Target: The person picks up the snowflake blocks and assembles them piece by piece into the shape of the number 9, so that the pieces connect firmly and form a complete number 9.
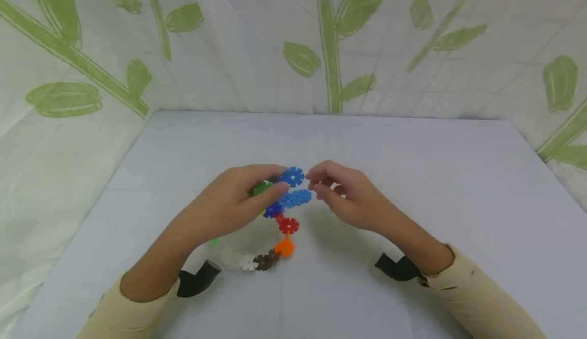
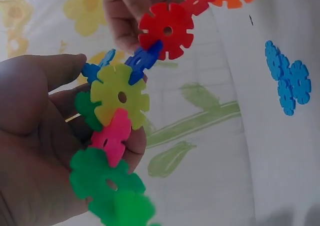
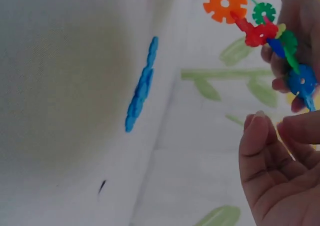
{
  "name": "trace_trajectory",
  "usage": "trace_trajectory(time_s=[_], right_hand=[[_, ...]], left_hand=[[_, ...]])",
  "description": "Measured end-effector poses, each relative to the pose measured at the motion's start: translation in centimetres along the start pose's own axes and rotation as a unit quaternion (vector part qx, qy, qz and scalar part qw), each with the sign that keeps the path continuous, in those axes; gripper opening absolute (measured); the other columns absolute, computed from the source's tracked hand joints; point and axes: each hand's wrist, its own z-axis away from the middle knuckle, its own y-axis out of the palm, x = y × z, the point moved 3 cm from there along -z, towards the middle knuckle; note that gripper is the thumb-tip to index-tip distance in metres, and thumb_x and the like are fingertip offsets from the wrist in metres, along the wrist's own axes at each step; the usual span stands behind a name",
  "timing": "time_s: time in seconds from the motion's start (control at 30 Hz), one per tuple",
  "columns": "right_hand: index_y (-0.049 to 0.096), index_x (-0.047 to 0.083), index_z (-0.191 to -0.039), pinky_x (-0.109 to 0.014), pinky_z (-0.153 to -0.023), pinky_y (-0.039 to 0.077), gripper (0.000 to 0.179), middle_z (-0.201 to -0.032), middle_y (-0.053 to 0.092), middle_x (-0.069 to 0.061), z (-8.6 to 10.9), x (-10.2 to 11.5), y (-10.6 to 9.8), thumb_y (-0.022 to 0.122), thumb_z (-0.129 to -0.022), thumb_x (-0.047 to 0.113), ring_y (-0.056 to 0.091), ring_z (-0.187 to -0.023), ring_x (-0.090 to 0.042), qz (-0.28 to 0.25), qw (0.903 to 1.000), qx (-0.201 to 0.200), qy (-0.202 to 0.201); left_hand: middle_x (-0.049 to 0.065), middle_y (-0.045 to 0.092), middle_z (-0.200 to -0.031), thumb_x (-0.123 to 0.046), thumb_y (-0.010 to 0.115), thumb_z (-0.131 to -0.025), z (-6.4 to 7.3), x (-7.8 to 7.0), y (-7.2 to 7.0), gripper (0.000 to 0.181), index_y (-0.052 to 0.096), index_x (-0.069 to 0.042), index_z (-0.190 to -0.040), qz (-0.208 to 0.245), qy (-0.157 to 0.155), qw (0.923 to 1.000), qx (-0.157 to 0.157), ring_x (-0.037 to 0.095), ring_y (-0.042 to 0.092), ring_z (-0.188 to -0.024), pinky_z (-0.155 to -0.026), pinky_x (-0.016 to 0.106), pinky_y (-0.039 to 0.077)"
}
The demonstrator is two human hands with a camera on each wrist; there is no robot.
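Note:
My left hand (image 1: 234, 196) pinches a blue notched disc (image 1: 292, 176) at one end of a chain of linked plastic snowflake discs. From there the chain runs past green, yellow (image 2: 120, 96) and dark blue (image 1: 273, 209) discs. Red (image 1: 289, 225), orange (image 1: 285, 248), brown (image 1: 264, 262) and white (image 1: 249, 262) ones follow, curving below the hand. Pink (image 2: 114, 136) and green (image 2: 102, 171) discs hang before the palm in the left wrist view. My right hand (image 1: 350, 193) hovers just right of the blue disc, fingers loosely bent, nothing visible between them.
Several joined blue discs (image 2: 295, 84) lie on the white table (image 1: 412, 176), beyond the chain. A white curtain (image 1: 247, 48) with painted green leaves borders the table's far edge. Black camera mounts (image 1: 198, 279) jut inward from both wrists.

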Motion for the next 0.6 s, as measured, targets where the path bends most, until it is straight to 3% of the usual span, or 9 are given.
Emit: trace_trajectory(time_s=[0.17, 0.37, 0.5, 0.6], right_hand=[[0.068, 0.005, -0.115, -0.032, -0.074, 0.056, 0.02, -0.107, 0.067, -0.005, -0.4, -1.9, 0.4, 0.067, -0.094, 0.003, 0.061, -0.089, -0.015, 0.104, 0.9892, 0.085, 0.058], [0.07, 0.009, -0.121, -0.029, -0.078, 0.053, 0.028, -0.105, 0.065, -0.005, -1.9, -4.1, 1.5, 0.072, -0.094, 0.014, 0.059, -0.09, -0.018, 0.18, 0.9544, 0.191, 0.142], [0.068, 0.014, -0.124, -0.029, -0.078, 0.052, 0.037, -0.1, 0.061, -0.001, -3.2, -5.2, 2.9, 0.076, -0.092, 0.029, 0.057, -0.092, -0.017, 0.226, 0.9289, 0.231, 0.18], [0.067, 0.014, -0.123, -0.029, -0.075, 0.051, 0.04, -0.097, 0.059, -0.001, -3.9, -5.4, 3.8, 0.077, -0.09, 0.034, 0.055, -0.088, -0.017, 0.259, 0.9165, 0.234, 0.195]], left_hand=[[0.001, 0.067, -0.124, -0.028, 0.057, -0.104, 0.3, 0.0, -0.2, 0.041, 0.059, -0.008, -0.14, -0.087, -0.004, 0.9962, 0.004, 0.019, 0.064, -0.112, -0.096, 0.043, 0.052], [0.006, 0.064, -0.132, -0.023, 0.057, -0.104, 0.4, -0.2, -0.7, 0.041, 0.057, -0.005, -0.141, -0.107, -0.005, 0.9943, 0.005, 0.025, 0.06, -0.123, -0.1, 0.046, 0.048], [0.001, 0.068, -0.124, -0.023, 0.055, -0.105, 0.5, -0.2, -0.7, 0.043, 0.054, -0.009, -0.145, -0.095, -0.006, 0.9954, 0.004, 0.02, 0.065, -0.112, -0.096, 0.044, 0.052], [-0.006, 0.069, -0.104, -0.024, 0.053, -0.106, 0.6, -0.1, -0.7, 0.044, 0.05, -0.014, -0.149, -0.086, -0.007, 0.9963, 0.004, 0.013, 0.065, -0.097, -0.091, 0.041, 0.055]])
